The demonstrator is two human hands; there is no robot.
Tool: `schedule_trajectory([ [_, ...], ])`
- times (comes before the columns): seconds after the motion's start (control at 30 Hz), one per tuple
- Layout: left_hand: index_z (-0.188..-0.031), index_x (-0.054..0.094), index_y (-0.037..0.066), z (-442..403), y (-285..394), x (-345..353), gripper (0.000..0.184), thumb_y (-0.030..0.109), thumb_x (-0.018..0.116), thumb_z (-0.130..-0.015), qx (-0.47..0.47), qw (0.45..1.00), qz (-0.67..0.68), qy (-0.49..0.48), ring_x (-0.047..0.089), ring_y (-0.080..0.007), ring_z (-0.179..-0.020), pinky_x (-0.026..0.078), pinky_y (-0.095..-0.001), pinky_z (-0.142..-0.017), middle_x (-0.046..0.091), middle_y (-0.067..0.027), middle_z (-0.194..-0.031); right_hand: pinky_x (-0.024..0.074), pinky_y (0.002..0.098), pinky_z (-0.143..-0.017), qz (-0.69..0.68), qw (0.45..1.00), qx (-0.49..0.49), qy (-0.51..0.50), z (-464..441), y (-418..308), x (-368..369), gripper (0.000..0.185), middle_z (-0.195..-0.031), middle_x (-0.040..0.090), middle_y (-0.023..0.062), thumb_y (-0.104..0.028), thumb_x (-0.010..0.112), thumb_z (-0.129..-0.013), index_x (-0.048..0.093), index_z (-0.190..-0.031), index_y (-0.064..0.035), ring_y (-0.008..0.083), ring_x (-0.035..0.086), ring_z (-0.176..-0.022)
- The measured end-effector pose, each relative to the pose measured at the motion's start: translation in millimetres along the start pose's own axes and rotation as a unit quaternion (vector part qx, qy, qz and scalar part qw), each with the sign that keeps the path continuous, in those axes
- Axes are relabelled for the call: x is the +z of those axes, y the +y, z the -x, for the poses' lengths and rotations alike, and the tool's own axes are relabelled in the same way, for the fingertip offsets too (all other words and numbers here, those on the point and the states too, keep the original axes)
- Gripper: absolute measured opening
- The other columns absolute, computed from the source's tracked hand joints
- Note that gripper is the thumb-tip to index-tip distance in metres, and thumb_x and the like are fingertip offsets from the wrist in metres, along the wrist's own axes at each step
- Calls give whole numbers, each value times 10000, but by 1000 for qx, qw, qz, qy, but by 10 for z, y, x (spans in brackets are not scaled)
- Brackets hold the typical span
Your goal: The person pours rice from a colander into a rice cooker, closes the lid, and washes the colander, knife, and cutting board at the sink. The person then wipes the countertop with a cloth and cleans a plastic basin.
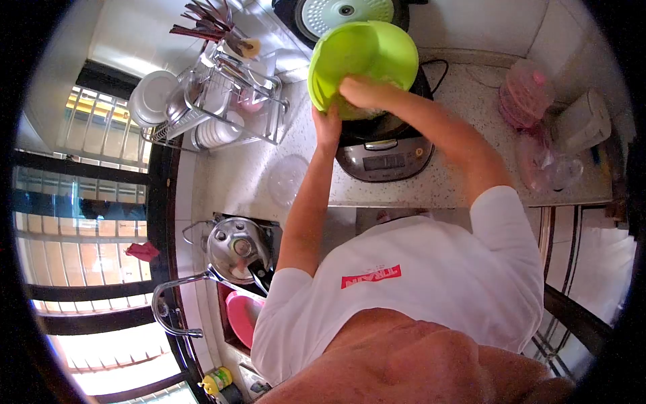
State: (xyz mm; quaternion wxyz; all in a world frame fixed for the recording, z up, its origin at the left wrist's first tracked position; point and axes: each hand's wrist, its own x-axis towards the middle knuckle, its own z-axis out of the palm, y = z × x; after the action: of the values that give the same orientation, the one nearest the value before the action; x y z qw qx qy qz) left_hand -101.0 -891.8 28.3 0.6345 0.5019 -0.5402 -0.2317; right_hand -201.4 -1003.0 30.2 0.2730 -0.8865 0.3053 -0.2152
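A lime-green plastic bowl (363, 50) is tilted over a rice cooker (383, 161), its inside facing me. Gripping its lower left rim is my left hand (328, 126), with the fingers partly behind the wall. My right hand (365, 92) reaches into the lower part of the bowl; its fingers point down and are smeared, so I cannot see whether they hold anything. Some pale stuff lies near that hand, too blurred to name. The cooker's lid (346, 12) stands raised behind the bowl, which hides much of the pot.
A dish rack (222, 101) with plates, bowls and utensils stands left. A clear round lid (289, 180) lies on the counter (464, 168). Near the sink are a steel pot (239, 249), a faucet (161, 303) and a pink basin (243, 316). Pink plastic containers (525, 94) stand right.
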Motion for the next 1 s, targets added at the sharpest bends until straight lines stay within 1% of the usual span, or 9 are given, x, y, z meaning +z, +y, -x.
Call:
schedule_trajectory([
  [0.13, -1131, 472, -22, 8, -45, -6, 350, -8, 445, -782, -10, 999, -32, 20, 507, -183, -971, 406, -304, -841, 547, -95, -1048, 457, 441, -750, 200, 968, -51, -144, 247, -210, -565, 216, -845, 600, 227, -104, 530, -753, 591, -917, 21, 351, 599, -828],
  [0.23, -1115, 482, -30, 3, -40, 35, 339, -10, 448, -779, -8, 998, 11, 54, 519, -183, -956, 413, -302, -830, 557, -110, -1027, 461, 445, -737, 113, 991, -39, -56, 107, -292, -726, 188, -835, 600, 226, -84, 518, -748, 604, -876, 23, 362, 599, -802],
  [0.3, -1113, 485, -34, -6, -55, 23, 339, -13, 454, -776, -44, 998, -34, 42, 523, -189, -958, 412, -297, -833, 561, -121, -1022, 457, 470, -679, 104, 949, -165, 249, -194, -68, -556, 157, -781, 593, 236, -107, 515, -725, 596, -747, 26, 383, 585, -756],
  [0.33, -1113, 485, -34, -13, -119, 18, 339, -13, 454, -776, -42, 998, -34, 40, 523, -189, -958, 412, -297, -833, 561, -121, -1022, 457, 470, -679, 105, 948, -164, 251, -210, -59, -496, 157, -781, 593, 236, -107, 515, -725, 596, -747, 26, 383, 585, -756],
  [0.6, -1105, 493, -18, -35, -424, -37, 290, 12, 480, -817, -11, 999, 19, 31, 505, -164, -941, 403, -292, -825, 556, -76, -1034, 466, 445, -711, 163, 984, -27, -74, 23, -31, -336, 199, -838, 617, 227, -92, 517, -753, 622, -872, 29, 368, 604, -802],
  [0.8, -1062, 515, -37, -28, -214, 4, 285, -2, 489, -780, 25, 998, -48, 45, 530, -170, -879, 432, -303, -777, 582, -81, -962, 465, 483, -689, 108, 963, -59, 241, -113, -89, -689, 174, -804, 602, 243, -159, 547, -739, 624, -770, -6, 414, 585, -758],
  [0.87, -1061, 515, -38, -37, -328, -2, 292, -4, 494, -772, 23, 998, -34, 56, 535, -180, -876, 435, -311, -773, 585, -88, -961, 464, 479, -686, 142, 971, -19, 189, -62, 60, -561, 197, -813, 604, 239, -177, 544, -755, 620, -774, 4, 414, 585, -755],
  [0.93, -1061, 516, -40, -30, -288, -13, 298, -5, 499, -765, 23, 997, -20, 66, 540, -190, -873, 439, -318, -770, 588, -94, -959, 458, 448, -661, 146, 989, 22, -17, 14, 152, -430, 200, -806, 605, 214, -154, 512, -807, 616, -890, -4, 351, 590, -719],
  [1.0, -1341, 295, 16, -42, -213, -33, 631, -111, 405, -733, -13, 998, -62, 12, 439, -239, -1141, 333, -305, -961, 471, -156, -1220, 452, 442, -647, 132, 990, 0, -49, 85, 170, -516, 229, -782, 599, 203, -181, 511, -827, 595, -924, 8, 347, 587, -708],
])
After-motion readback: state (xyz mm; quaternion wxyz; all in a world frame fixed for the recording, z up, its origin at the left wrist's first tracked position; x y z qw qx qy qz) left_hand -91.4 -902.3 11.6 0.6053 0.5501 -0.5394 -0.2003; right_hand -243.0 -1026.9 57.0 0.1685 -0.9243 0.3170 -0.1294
